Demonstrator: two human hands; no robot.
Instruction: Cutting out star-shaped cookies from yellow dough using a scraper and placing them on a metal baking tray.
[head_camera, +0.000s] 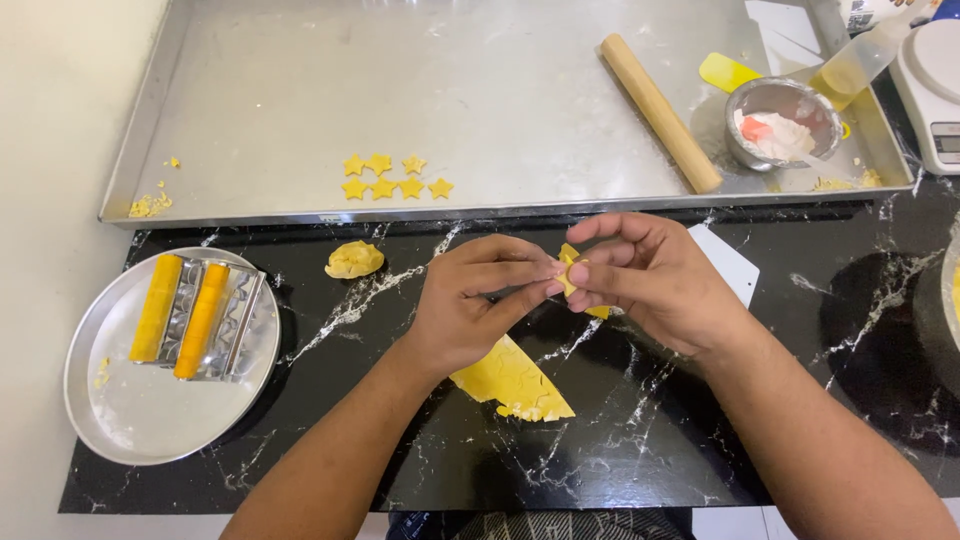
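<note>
Black marble counter (780, 330), open room at right; steel tray (300, 60) behind holds seven dough stars (392, 177) and a rolling pin (660, 112). Left hand (470, 300) and right hand (650, 275) both pinch one yellow dough piece (570, 268), shape mostly hidden. Round plate (140, 410) holds cutters; metal bowl (783, 122) contents unclear

White kitchen scale's grey screen (946, 143) at far right edge.

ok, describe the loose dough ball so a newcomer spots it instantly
Start at the big metal tray at the top. Just below its front edge, on the black marble counter, sits the dough ball. Unlike the flat sheet nearby, it's a rounded, crumpled lump, touched by neither hand.
</note>
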